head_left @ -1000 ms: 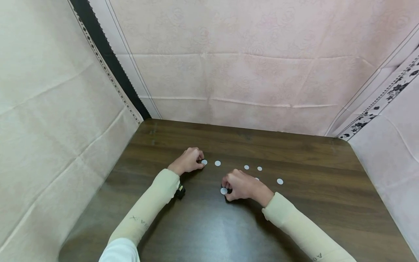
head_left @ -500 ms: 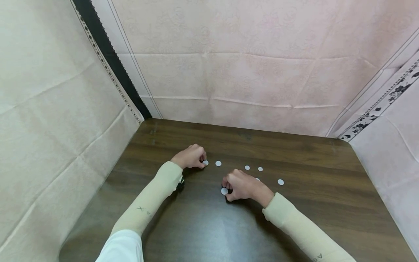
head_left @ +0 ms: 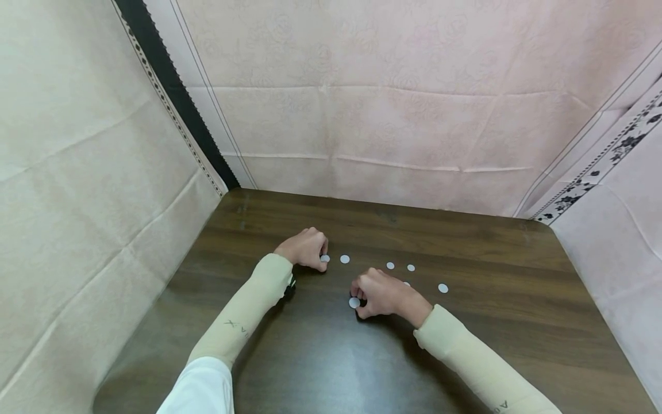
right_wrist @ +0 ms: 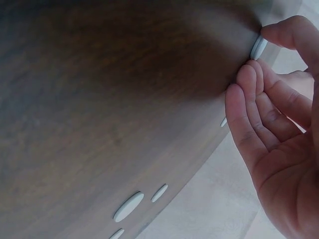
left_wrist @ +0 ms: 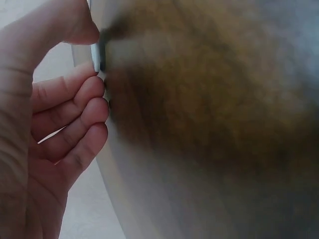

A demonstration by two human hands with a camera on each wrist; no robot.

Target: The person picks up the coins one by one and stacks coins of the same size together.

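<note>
Stage, left to right, as far as I can judge: two white discs engaged, the leftmost disc (head_left: 324,259) and the nearest disc (head_left: 354,302); five out of hold on the dark wood-grain worktop (head_left: 315,356), namely the second disc (head_left: 344,259), first small disc (head_left: 390,265), half-covered disc (head_left: 406,283), second small disc (head_left: 411,268) and rightmost disc (head_left: 443,288). All spaced apart, none stacked; no finished arrangement that I can make out. Left hand (head_left: 304,249): grip closed, thumb and forefinger pinching the leftmost disc by opposite edges, disc at the fingertips; second disc just beside, to its right, untouched. Right hand (head_left: 384,292): same pinch, nearest disc between thumb and forefinger, low against the worktop; whether lifted at all, cannot tell. Half-covered disc lies just beyond this hand, small pair farther back, rightmost disc off to the right.
</note>
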